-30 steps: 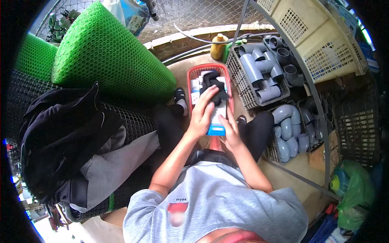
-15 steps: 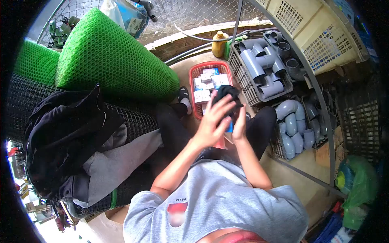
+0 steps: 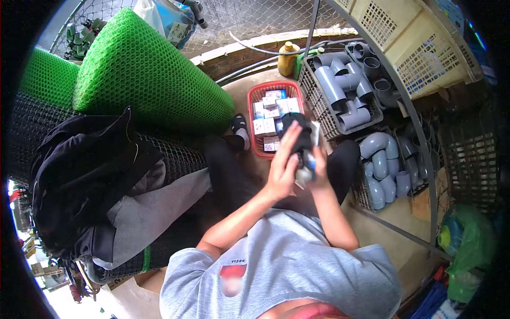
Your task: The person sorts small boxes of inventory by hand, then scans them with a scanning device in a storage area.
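Left hand (image 3: 281, 171) is clutching a soft black cloth (image 3: 298, 132); right hand (image 3: 321, 171) is gripping a small rectangular box (image 3: 308, 168) beside a red mesh basket (image 3: 274, 84).

Bright, even daylight left soft shadows beneath the rolled green plastic mesh (image 3: 149, 69). Fisheye distortion curved the edges into a black vignette — the lower-left corner blew out white. The crumpled black cloth (image 3: 298, 133) and small blue-and-white box (image 3: 307, 169) were motion-smeared.

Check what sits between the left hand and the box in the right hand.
A black cloth: the left hand holds it against the box that the right hand grips. The head view shows it.
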### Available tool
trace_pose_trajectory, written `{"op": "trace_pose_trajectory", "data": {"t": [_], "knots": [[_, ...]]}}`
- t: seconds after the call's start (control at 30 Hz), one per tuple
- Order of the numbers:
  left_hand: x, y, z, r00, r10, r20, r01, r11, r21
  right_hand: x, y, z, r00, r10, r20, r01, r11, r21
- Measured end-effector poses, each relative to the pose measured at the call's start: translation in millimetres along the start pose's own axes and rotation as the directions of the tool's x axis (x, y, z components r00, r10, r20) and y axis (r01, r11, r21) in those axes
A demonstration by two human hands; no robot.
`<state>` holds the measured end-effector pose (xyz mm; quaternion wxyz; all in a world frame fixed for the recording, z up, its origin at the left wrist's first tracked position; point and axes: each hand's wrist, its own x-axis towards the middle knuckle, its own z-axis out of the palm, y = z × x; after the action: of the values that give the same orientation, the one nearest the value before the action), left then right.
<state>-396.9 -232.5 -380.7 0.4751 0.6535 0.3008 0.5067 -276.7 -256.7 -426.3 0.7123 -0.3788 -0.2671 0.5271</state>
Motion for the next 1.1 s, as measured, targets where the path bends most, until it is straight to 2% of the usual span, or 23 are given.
{"op": "trace_pose_trajectory", "data": {"t": [0.03, 0.1, 0.13, 0.2, 0.27, 0.3, 0.37, 0.4, 0.47, 0.53, 0.57, 0.6, 0.67, 0.7, 0.73, 0.8, 0.83, 0.87, 0.9, 0.93, 0.97, 1.03, 1.1], "knots": [[-9, 1, -1, 0.993, -0.009, 0.116, 0.005, 0.999, 0.035, 2, -2, -10, 1.0, 0.0, 0.002, 0.0, 1.0, -0.002], [-19, 12, -3, 0.953, -0.009, 0.302, -0.034, 0.99, 0.138, 19, -14, -26, 0.928, 0.356, 0.108, -0.37, 0.851, 0.374], [-23, 8, -3, 0.93, 0.085, 0.357, -0.145, 0.979, 0.145, 23, -11, -27, 0.933, 0.36, 0.027, -0.337, 0.841, 0.423], [-16, 4, -9, 0.922, 0.105, 0.374, -0.163, 0.978, 0.127, 15, -12, -21, 0.941, 0.308, 0.137, -0.337, 0.85, 0.404], [-3, -6, -8, 0.968, 0.07, 0.242, -0.091, 0.993, 0.075, -4, 9, -25, 0.993, 0.105, 0.049, -0.113, 0.968, 0.223], [7, -10, -9, 0.982, 0.05, 0.18, -0.053, 0.999, 0.012, -6, 12, -18, 0.986, 0.159, 0.048, -0.166, 0.949, 0.268], [3, -26, -4, 0.948, -0.315, 0.052, 0.316, 0.905, -0.285, -8, 17, -20, 0.985, 0.169, 0.04, -0.173, 0.929, 0.328], [0, -34, 2, 0.858, -0.512, 0.038, 0.465, 0.743, -0.481, -8, 19, -20, 0.984, 0.176, 0.006, -0.168, 0.924, 0.343], [-19, -41, 7, 0.696, -0.707, 0.125, 0.609, 0.49, -0.624, -2, 20, -17, 0.996, 0.083, -0.044, -0.071, 0.972, 0.225], [-31, -49, 5, 0.751, -0.659, 0.035, 0.589, 0.646, -0.486, 7, 21, -14, 0.997, 0.064, -0.046, -0.044, 0.932, 0.359], [-28, -35, -3, 0.753, -0.658, 0.017, 0.624, 0.706, -0.334, 7, 37, -34, 0.995, 0.087, -0.047, -0.069, 0.951, 0.302], [-29, -33, -12, 0.748, -0.663, 0.017, 0.629, 0.701, -0.335, 3, 44, -37, 0.994, 0.093, -0.05, -0.074, 0.95, 0.302], [-25, -32, -30, 0.739, -0.672, 0.04, 0.673, 0.736, -0.073, -1, 52, -39, 0.997, 0.076, 0.021, -0.078, 0.939, 0.335], [-19, -26, -39, 0.751, -0.66, -0.032, 0.66, 0.751, -0.003, -13, 39, -18, 0.982, 0.173, -0.079, -0.131, 0.915, 0.382], [-24, -42, -46, 0.781, -0.619, -0.081, 0.61, 0.784, -0.117, -17, 38, -19, 0.967, 0.235, -0.1, -0.18, 0.905, 0.385], [-23, -58, -54, 0.726, -0.668, -0.161, 0.599, 0.73, -0.328, -26, 49, -39, 0.93, 0.366, 0.045, -0.355, 0.857, 0.373], [-25, -66, -58, 0.666, -0.738, -0.11, 0.678, 0.661, -0.321, -37, 56, -41, 0.908, 0.418, 0.023, -0.396, 0.84, 0.372], [-28, -70, -42, 0.726, -0.673, -0.143, 0.571, 0.705, -0.421, -43, 59, -33, 0.885, 0.466, 0.004, -0.434, 0.821, 0.371], [-36, -73, -26, 0.815, -0.562, -0.141, 0.524, 0.819, -0.232, -48, 62, -25, 0.849, 0.527, -0.029, -0.476, 0.789, 0.388], [-47, -77, -18, 0.89, -0.444, -0.109, 0.442, 0.896, -0.036, -47, 92, -41, 0.883, 0.449, -0.141, -0.404, 0.877, 0.261], [-60, -90, -18, 0.909, -0.412, -0.068, 0.418, 0.898, 0.139, -43, 95, -51, 0.858, 0.498, -0.128, -0.438, 0.838, 0.327], [-58, -55, -19, 0.932, -0.356, 0.069, 0.348, 0.932, 0.1, -32, 83, -55, 0.801, 0.57, -0.184, -0.441, 0.769, 0.463], [-63, -39, -22, 0.956, -0.247, 0.161, 0.218, 0.96, 0.179, -22, 67, -53, 0.849, 0.517, -0.106, -0.404, 0.767, 0.498]]}}
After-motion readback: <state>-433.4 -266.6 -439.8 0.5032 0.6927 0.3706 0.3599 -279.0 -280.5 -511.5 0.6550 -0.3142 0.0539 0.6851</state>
